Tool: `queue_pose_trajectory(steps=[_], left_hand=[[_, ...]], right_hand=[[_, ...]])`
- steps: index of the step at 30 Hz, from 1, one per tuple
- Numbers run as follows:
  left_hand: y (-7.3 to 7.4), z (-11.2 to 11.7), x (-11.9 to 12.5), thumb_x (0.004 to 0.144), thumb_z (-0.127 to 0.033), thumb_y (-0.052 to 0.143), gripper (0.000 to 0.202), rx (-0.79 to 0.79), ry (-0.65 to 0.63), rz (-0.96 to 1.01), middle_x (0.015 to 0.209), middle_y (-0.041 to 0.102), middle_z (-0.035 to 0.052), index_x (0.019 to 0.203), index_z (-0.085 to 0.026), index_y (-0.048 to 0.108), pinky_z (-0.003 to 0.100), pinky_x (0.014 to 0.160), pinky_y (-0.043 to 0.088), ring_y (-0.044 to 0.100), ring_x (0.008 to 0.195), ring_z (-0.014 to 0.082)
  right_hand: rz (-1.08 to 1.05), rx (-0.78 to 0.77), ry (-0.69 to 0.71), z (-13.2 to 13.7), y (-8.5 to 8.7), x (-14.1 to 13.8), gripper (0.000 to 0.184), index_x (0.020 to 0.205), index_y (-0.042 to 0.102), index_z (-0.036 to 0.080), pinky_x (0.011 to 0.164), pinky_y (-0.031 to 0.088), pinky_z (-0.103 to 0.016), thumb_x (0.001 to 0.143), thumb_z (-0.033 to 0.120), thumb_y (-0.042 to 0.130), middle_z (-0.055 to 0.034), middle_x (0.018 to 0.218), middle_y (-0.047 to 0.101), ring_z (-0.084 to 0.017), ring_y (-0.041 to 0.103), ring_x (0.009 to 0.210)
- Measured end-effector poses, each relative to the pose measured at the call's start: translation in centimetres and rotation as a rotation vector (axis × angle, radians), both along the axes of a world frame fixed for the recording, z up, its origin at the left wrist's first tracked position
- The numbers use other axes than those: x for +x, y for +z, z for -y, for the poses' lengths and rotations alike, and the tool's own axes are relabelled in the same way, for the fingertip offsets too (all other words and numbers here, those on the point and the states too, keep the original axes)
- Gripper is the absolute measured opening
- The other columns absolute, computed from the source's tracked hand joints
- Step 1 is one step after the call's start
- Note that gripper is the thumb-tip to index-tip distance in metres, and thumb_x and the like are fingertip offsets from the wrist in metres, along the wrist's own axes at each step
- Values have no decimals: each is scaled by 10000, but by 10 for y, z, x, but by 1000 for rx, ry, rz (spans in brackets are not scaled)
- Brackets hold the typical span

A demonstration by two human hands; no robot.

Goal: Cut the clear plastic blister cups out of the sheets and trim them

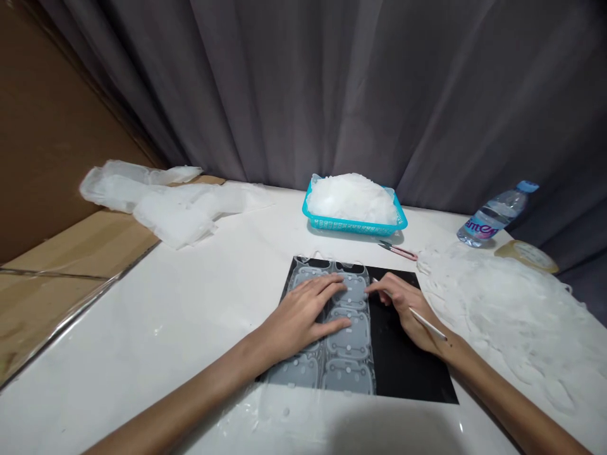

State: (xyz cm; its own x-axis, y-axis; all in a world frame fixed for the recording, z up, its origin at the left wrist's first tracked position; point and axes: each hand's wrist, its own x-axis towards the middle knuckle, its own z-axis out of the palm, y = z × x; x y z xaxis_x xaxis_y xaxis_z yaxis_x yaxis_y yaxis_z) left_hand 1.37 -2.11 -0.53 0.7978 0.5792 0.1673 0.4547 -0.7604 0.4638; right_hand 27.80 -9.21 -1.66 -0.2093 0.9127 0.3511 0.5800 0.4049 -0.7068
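Observation:
A translucent moulded sheet [348,332] with rows of rounded rectangular pieces lies over the left part of a black mat [403,366]. My left hand [308,311] rests flat on this sheet, fingers spread. My right hand [403,306] is closed around a slim white pen-like tool [427,323]. Its tip is near the sheet's upper right edge, and its back end sticks out over the wrist. What sort of tip it has is too small to make out.
Behind the mat stands a turquoise basket [355,227] heaped with white translucent pieces. Pink-handled thread snips [398,250] lie before it. At right are a water bottle [496,215], a tape roll [528,256] and a pile of clear scraps [516,316]. Translucent sheets [175,208] lie at left by cardboard [85,246].

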Motion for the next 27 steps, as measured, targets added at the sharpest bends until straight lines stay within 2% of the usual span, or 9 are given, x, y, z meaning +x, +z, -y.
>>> queue_pose_trajectory(steps=[2, 3, 7, 10, 14, 19, 23, 27], left_hand=[[-2, 1, 1, 986, -558, 624, 504, 29, -3, 8, 1559, 545, 115, 1373, -240, 567, 504, 1156, 482, 550, 1412, 312], [-3, 2, 2, 991, -548, 620, 485, 49, -13, 15, 1541, 563, 116, 1359, -235, 574, 496, 1153, 485, 555, 1408, 307], [-3, 9, 5, 1026, -465, 600, 375, 108, -55, 41, 1432, 657, 104, 1318, -230, 587, 481, 1156, 479, 569, 1398, 292], [-2, 14, 5, 1011, -459, 630, 473, 33, 22, 68, 1439, 646, 121, 1415, -244, 510, 493, 1113, 515, 605, 1354, 305], [-2, 14, 4, 995, -479, 649, 507, -51, 34, 84, 1463, 634, 113, 1432, -270, 498, 508, 1118, 508, 601, 1358, 313], [-4, 10, 4, 994, -467, 654, 471, -50, 20, 102, 1460, 641, 98, 1411, -276, 547, 505, 1148, 482, 584, 1381, 310], [-5, 10, 4, 992, -462, 659, 469, -44, 17, 104, 1462, 640, 95, 1408, -273, 551, 494, 1134, 492, 589, 1373, 305], [-5, 11, 4, 996, -481, 647, 488, -38, 25, 86, 1471, 630, 100, 1416, -259, 537, 482, 1136, 488, 592, 1368, 294]], right_hand=[[-50, -49, 35, 4, 5, -6, 745, 1192, 722, 258, 858, 528, -349, 1053, 665, 115, -71, 995, 584, -202, 617, 914], [-75, -60, 36, 5, 7, -8, 721, 1201, 729, 264, 871, 527, -348, 1059, 659, 142, -73, 1019, 583, -202, 619, 938], [-134, -104, 35, 8, 10, -15, 303, 1029, 769, 251, 877, 514, -313, 1064, 434, 530, -51, 1021, 633, -180, 647, 935], [-167, -126, 87, 8, 4, -18, 139, 1066, 750, 247, 842, 526, -301, 1007, 330, 656, -39, 1019, 684, -175, 668, 914], [-167, -131, 108, 8, 0, -18, 110, 1061, 716, 231, 830, 538, -305, 1005, 305, 657, -39, 1004, 705, -174, 672, 889], [-143, -140, 120, 7, 4, -15, 118, 1010, 707, 227, 895, 548, -351, 1022, 309, 624, -61, 1043, 724, -210, 691, 982], [-131, -115, 153, 7, 6, -15, 96, 970, 707, 225, 890, 556, -347, 1007, 290, 647, -60, 1017, 729, -210, 703, 971], [-127, -94, 125, 8, 5, -19, 68, 954, 678, 228, 875, 549, -328, 1006, 256, 645, -45, 997, 720, -196, 702, 948]])
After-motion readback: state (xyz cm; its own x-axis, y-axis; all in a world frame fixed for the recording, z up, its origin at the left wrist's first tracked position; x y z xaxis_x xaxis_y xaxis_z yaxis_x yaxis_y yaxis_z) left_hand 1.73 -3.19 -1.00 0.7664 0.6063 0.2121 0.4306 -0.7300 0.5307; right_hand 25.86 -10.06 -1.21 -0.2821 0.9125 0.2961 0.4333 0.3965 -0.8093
